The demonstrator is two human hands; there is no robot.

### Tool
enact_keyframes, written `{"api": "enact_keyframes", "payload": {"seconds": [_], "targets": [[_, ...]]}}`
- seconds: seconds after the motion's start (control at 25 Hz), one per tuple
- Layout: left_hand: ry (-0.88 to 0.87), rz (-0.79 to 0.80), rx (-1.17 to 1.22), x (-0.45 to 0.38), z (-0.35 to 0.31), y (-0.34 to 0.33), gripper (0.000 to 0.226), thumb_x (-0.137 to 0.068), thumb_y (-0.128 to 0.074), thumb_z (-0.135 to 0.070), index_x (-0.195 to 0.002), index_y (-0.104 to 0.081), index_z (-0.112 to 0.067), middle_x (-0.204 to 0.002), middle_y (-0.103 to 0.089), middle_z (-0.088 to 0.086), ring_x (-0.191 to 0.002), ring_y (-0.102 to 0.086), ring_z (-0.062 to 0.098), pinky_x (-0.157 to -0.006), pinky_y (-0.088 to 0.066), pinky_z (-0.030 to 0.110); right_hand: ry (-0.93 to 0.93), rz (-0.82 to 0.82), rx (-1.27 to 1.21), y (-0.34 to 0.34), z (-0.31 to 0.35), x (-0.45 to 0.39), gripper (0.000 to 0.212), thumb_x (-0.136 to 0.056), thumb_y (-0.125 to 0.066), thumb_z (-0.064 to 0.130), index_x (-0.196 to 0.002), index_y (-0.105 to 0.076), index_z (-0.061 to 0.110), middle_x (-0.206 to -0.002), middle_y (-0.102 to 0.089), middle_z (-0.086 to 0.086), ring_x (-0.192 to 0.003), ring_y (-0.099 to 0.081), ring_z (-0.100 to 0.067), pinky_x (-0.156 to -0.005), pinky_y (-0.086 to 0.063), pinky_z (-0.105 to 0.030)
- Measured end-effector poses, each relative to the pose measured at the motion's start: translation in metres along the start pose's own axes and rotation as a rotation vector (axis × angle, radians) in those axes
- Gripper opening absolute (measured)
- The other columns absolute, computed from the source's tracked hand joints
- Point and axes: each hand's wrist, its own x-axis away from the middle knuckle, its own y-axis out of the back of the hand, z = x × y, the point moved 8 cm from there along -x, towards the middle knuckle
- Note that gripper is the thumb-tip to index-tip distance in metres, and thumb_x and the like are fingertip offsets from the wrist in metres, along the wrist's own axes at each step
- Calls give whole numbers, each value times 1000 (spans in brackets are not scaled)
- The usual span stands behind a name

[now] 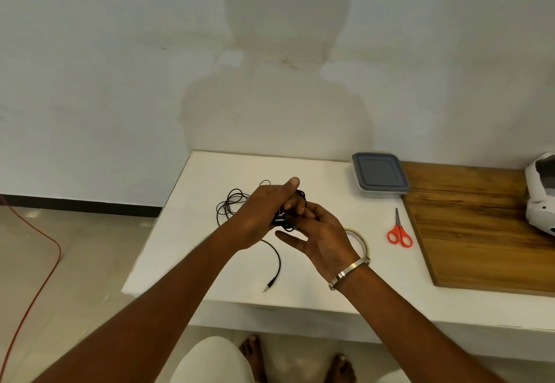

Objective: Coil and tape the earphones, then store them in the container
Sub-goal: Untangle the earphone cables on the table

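The black earphones (232, 206) are partly bundled between my hands above the white table (192, 232). My left hand (261, 214) grips the bundle, thumb stretched out on top. My right hand (321, 238) meets it from the right, and its fingers pinch the cable at the bundle. Loose loops of cable lie on the table behind my left hand. One strand hangs down and ends in the jack plug (268, 287) near the front edge. The container (379, 176), clear with a grey lid on it, stands at the back right. A tape roll (362, 240) lies partly hidden behind my right wrist.
Orange-handled scissors (398, 234) lie right of the tape. A wooden board (480, 226) covers the table's right part, with a white device (540, 193) on its far end. An orange cable (39, 265) runs across the floor at the left. My bare feet show below the table.
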Motion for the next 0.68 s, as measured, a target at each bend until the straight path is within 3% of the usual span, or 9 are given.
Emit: {"api": "enact_keyframes", "payload": {"seconds": [0.16, 0.24, 0.36, 0.48, 0.56, 0.68], "targets": [[-87, -84, -283, -4, -13, -7, 51, -97, -46, -45, -57, -48, -14, -64, -59, 6, -65, -59, 18, -67, -45, 30, -40, 108, -193, -6, 0, 3, 40, -77, -57, 3, -115, -54, 12, -104, -61, -16, -104, -59, -34, -79, -52, -52], [-93, -90, -350, -5, -17, -9, 51, -98, -47, -43, -57, -48, -12, -59, -56, 6, -54, -60, 20, -57, -47, 28, -50, 147, -224, -7, 6, 6, 36, -79, -57, 8, -115, -55, 12, -95, -59, -16, -92, -60, -31, -78, -52, -51], [-89, -53, -382, -8, -16, -12, 50, -98, -46, -42, -63, -53, -8, -58, -58, 11, -47, -62, 26, -53, -49, 30, 44, -19, -8, 8, 12, 4, 14, -91, -55, 7, -105, -59, 7, -84, -62, -17, -76, -66, -28, -73, -56, -45], [-138, -112, -467, -12, -13, -10, 44, -98, -46, -43, -66, -56, -15, -62, -63, 7, -56, -63, 19, -63, -51, 33, 164, -184, 163, 23, 21, 0, 16, -95, -51, 9, -107, -61, 7, -89, -66, -17, -78, -69, -28, -67, -59, -39], [-156, -205, -586, -16, -11, -3, 42, -98, -45, -45, -65, -55, -21, -69, -61, -2, -61, -59, 10, -64, -48, 28, 227, -261, 317, 33, 28, -3, 20, -96, -48, 9, -111, -61, 11, -87, -66, -12, -72, -67, -23, -61, -59, -33], [-15, -228, -552, -30, 11, 8, 46, -98, -42, -46, -67, -55, -15, -64, -56, -3, -57, -57, 10, -62, -49, 26, 270, -307, 613, 46, 39, -16, 23, -95, -48, 10, -113, -62, 12, -78, -65, -5, -62, -62, -19, -52, -55, -27]]}}
